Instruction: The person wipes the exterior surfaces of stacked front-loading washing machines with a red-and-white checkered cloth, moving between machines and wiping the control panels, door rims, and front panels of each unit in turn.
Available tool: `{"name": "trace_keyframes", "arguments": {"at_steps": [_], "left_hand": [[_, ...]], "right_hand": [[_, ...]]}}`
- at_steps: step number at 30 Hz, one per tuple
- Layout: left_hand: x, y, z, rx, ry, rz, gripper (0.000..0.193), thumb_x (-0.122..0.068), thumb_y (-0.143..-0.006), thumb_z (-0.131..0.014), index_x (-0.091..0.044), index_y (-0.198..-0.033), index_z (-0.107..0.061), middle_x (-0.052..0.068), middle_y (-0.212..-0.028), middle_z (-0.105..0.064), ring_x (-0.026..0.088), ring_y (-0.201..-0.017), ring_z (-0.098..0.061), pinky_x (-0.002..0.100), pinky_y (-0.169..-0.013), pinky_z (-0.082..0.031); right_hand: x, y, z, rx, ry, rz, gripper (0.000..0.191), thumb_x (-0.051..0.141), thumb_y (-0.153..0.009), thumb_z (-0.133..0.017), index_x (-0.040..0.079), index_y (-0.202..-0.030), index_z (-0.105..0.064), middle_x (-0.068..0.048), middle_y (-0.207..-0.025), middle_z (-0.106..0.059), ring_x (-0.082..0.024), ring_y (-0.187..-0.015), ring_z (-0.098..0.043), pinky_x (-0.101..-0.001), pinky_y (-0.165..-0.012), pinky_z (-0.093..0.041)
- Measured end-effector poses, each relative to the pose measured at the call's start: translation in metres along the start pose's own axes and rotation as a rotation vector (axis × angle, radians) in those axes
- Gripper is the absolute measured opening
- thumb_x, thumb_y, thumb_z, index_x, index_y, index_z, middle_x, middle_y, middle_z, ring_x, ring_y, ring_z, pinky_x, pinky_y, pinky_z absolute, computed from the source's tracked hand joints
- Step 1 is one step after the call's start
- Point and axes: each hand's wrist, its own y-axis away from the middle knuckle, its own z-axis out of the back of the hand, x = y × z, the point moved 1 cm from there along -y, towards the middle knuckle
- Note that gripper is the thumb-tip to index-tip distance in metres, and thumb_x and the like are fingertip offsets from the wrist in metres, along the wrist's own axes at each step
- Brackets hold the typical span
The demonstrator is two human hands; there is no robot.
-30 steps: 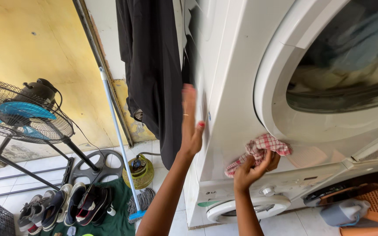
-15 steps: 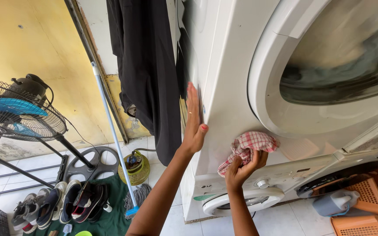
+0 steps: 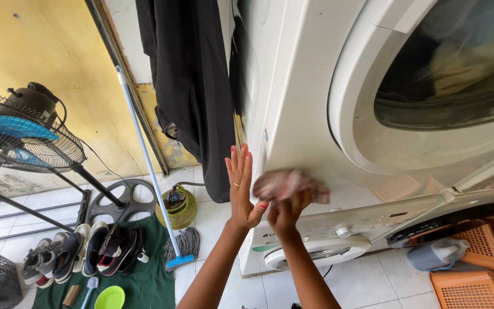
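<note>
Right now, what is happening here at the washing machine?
A person wipes the white washing machine with a red checked cloth, blurred by motion, bunched in the right hand. The left hand lies flat against the machine's side edge. A mop leans on the wall behind, beside a fan and shoes.

The left hand (image 3: 240,189) lies flat against the white washing machine's (image 3: 304,103) corner edge; the right hand (image 3: 284,212) presses a blurred checked cloth (image 3: 290,184) onto its front.
</note>
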Motion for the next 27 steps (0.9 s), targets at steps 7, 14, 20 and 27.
{"name": "trace_keyframes", "arguments": {"at_steps": [7, 14, 20, 27], "left_hand": [[0.063, -0.035, 0.047, -0.215, -0.084, 0.083, 0.069, -0.057, -0.107, -0.037, -0.015, -0.162, -0.040, 0.016, -0.174, -0.026, 0.040, -0.166, -0.010, 0.059, -0.135, -0.004], [0.104, -0.054, 0.045, -0.017, -0.271, 0.253, 0.054, -0.014, -0.084, -0.079, -0.018, -0.136, -0.065, 0.020, -0.159, -0.038, 0.039, -0.144, -0.037, 0.050, -0.112, -0.039], [0.103, -0.030, 0.046, -0.052, -0.117, 0.516, 0.030, -0.011, -0.100, -0.064, -0.017, -0.128, -0.072, 0.010, -0.124, -0.077, 0.024, -0.110, -0.079, 0.034, -0.098, -0.064], [0.030, 0.012, 0.027, -0.115, -0.170, 0.123, 0.042, -0.002, -0.095, -0.060, -0.001, -0.136, -0.059, 0.017, -0.142, -0.063, 0.036, -0.143, -0.052, 0.050, -0.121, -0.035]], "right_hand": [[-0.034, 0.008, 0.041, -0.098, -0.056, -0.283, 0.051, 0.001, -0.087, -0.054, 0.005, -0.137, -0.050, -0.027, -0.156, -0.034, -0.047, -0.150, -0.027, -0.0644, -0.122, -0.022], [-0.009, -0.031, 0.039, -0.134, 0.007, -0.314, 0.047, 0.004, -0.097, -0.057, 0.001, -0.142, -0.045, -0.028, -0.158, -0.033, -0.046, -0.147, -0.030, -0.0629, -0.122, -0.025], [-0.004, -0.038, 0.048, -0.097, 0.043, -0.282, 0.052, 0.009, -0.097, -0.055, 0.002, -0.148, -0.045, -0.028, -0.160, -0.030, -0.050, -0.149, -0.027, -0.0640, -0.122, -0.024], [-0.008, 0.003, 0.002, -0.083, 0.018, -0.119, 0.041, 0.012, -0.096, -0.053, 0.005, -0.136, -0.053, -0.026, -0.155, -0.035, -0.051, -0.148, -0.026, -0.0686, -0.122, -0.017]]}}
